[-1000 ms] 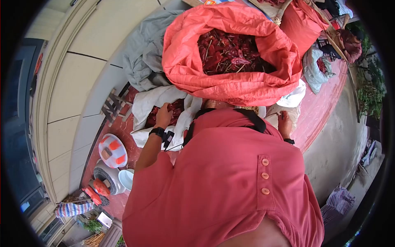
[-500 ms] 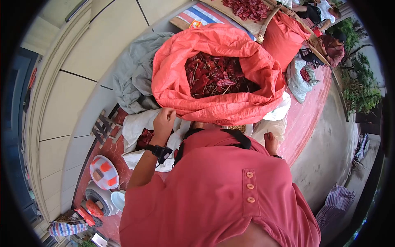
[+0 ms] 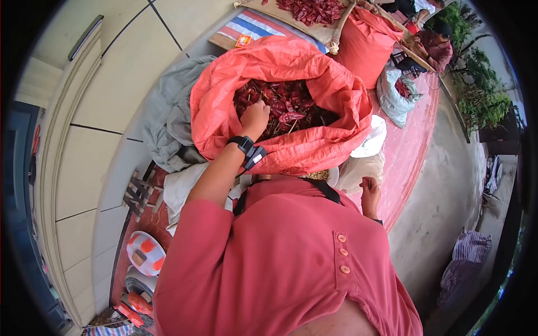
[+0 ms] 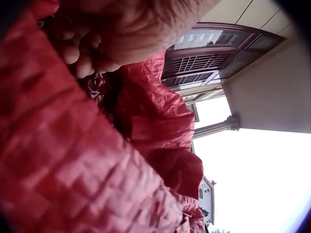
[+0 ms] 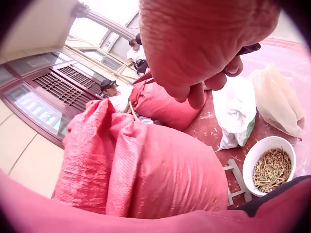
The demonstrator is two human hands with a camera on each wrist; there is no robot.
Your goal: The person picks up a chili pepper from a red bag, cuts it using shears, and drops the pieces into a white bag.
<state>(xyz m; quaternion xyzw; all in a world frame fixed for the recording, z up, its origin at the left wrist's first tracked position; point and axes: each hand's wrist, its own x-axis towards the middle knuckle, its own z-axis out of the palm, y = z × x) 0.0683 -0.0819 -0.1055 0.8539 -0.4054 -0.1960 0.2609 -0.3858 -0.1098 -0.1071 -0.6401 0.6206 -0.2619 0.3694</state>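
Note:
My left hand (image 3: 255, 119) reaches over the rim of a large red woven sack (image 3: 213, 126), fingers down at the dark red dried chilies (image 3: 288, 101) inside. In the left wrist view its fingers (image 4: 83, 65) hang loosely bent just above glossy chilies (image 4: 95, 87), with nothing seen between them. My right hand (image 3: 370, 196) stays low at the right, near a pale bag (image 3: 361, 171). Its fingers (image 5: 197, 94) curl around a slim dark object (image 5: 250, 48), mostly hidden by the hand.
A white bowl (image 5: 249, 170) of dry stem pieces stands on the red floor beside a white bag (image 5: 235, 104). Another white bag (image 3: 180, 187) lies under my left forearm. Behind the sack are a full red sack (image 3: 364, 47) and a board with chilies (image 3: 316, 10). People sit farther back.
My left hand has risen from the white bag of chilies at the left, passed over the red sack's rim and gone into its opening. My right hand stays low at the right. The head view has shifted.

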